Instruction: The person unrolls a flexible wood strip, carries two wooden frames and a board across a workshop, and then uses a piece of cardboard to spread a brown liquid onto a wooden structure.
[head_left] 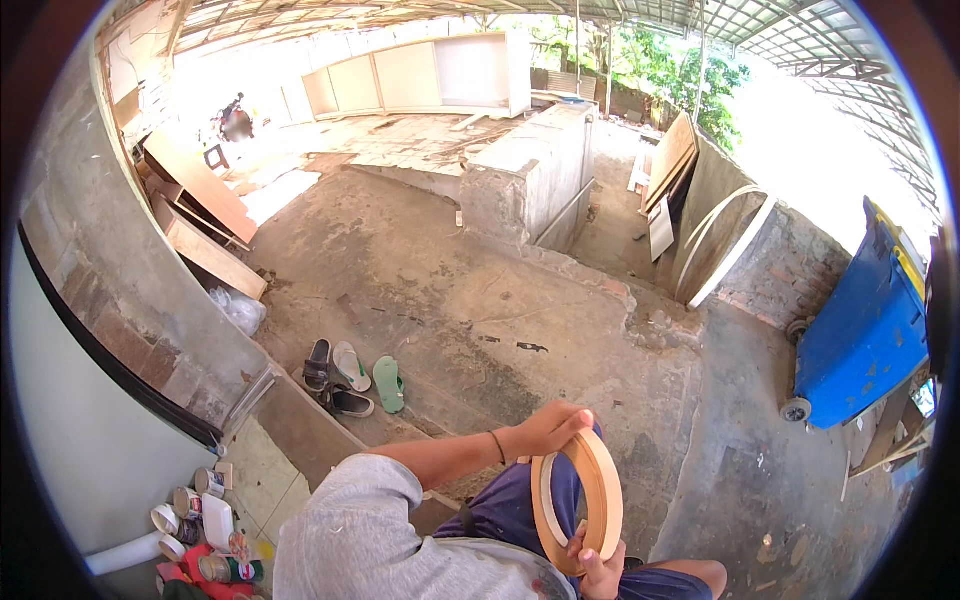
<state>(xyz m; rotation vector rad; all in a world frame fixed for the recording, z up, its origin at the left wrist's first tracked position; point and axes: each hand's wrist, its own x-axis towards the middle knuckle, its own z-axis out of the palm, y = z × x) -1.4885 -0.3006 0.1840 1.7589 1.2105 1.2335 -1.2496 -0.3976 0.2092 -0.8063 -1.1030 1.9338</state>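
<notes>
Ring (608, 490), tan, sits above the lap (500, 512), left hand (553, 430) clasping its top, right hand (599, 572) its bottom; probably light, fairly stiff, best gripped at opposite rims.

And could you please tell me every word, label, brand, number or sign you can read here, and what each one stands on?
None can be read.
Tubs at lower left: any print is too small and blurred.
Grey shirt: a small pale mark, too small to tell whether it is lettering.
Blue bin: no legible writing.
Wood-coloured ring: no legible writing.
</notes>
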